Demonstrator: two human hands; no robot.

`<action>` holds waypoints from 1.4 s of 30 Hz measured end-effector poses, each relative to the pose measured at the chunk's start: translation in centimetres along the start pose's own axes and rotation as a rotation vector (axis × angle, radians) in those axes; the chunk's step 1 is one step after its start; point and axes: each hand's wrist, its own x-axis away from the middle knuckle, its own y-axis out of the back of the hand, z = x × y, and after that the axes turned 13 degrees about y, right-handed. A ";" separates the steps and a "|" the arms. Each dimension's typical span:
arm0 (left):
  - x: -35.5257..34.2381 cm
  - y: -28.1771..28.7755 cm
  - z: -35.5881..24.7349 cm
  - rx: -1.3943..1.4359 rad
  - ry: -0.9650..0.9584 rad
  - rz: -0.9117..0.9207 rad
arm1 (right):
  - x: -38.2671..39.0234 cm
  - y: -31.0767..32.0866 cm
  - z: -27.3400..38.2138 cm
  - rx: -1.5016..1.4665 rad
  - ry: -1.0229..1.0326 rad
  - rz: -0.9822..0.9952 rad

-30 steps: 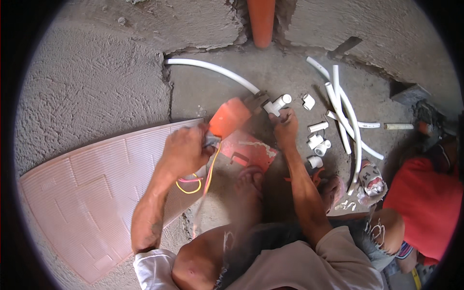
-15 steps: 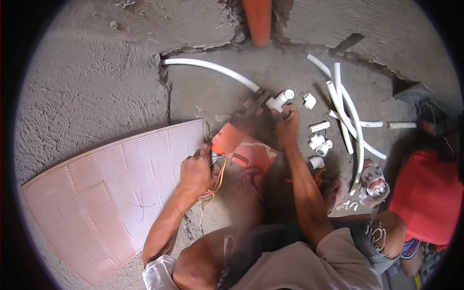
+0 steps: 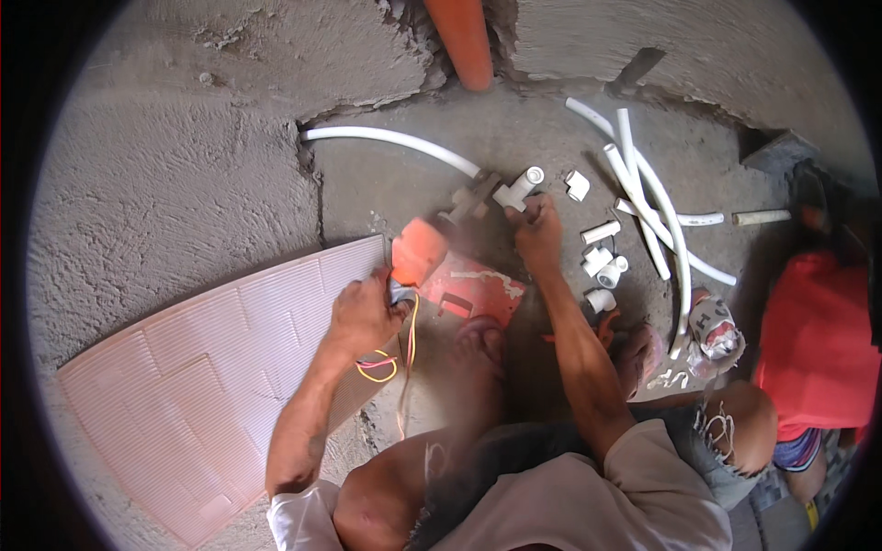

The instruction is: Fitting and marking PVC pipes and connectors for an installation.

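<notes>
My left hand (image 3: 361, 317) is closed around the handle end of an orange-red pipe welding tool (image 3: 420, 253), beside some loose yellow and pink wires (image 3: 411, 344). The tool's dark heating head (image 3: 473, 197) sits at the end of a white pipe (image 3: 395, 140) that curves in from the wall. On the head's other side, my right hand (image 3: 539, 237) pinches a white tee fitting (image 3: 516, 188) with a short tube standing up from it. Whether the fitting touches the head is hard to make out. The tool's red metal stand (image 3: 473, 289) rests by my foot.
Several white elbows and tees (image 3: 597, 262) lie right of my right hand. Beyond them are crossed white pipe lengths (image 3: 648, 207). A ribbed pinkish panel (image 3: 220, 367) leans at left. An orange pipe (image 3: 462, 41) stands at the back. Another person in red (image 3: 818, 340) is at right.
The view has shifted slightly. The welding tool has turned a little in my left hand and the wires hang differently. My right hand still holds the tee fitting near the heating head.
</notes>
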 end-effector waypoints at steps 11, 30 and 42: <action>-4.7 16.6 -13.5 -0.399 -0.084 0.470 | -0.4 -0.8 1.7 -0.046 0.050 -0.087; -0.8 -8.6 4.2 -0.081 0.070 -0.026 | -1.3 -0.5 1.8 -0.049 -0.087 0.036; -5.9 14.3 -12.5 -0.342 -0.218 0.335 | -1.1 0.0 1.6 0.001 -0.067 0.017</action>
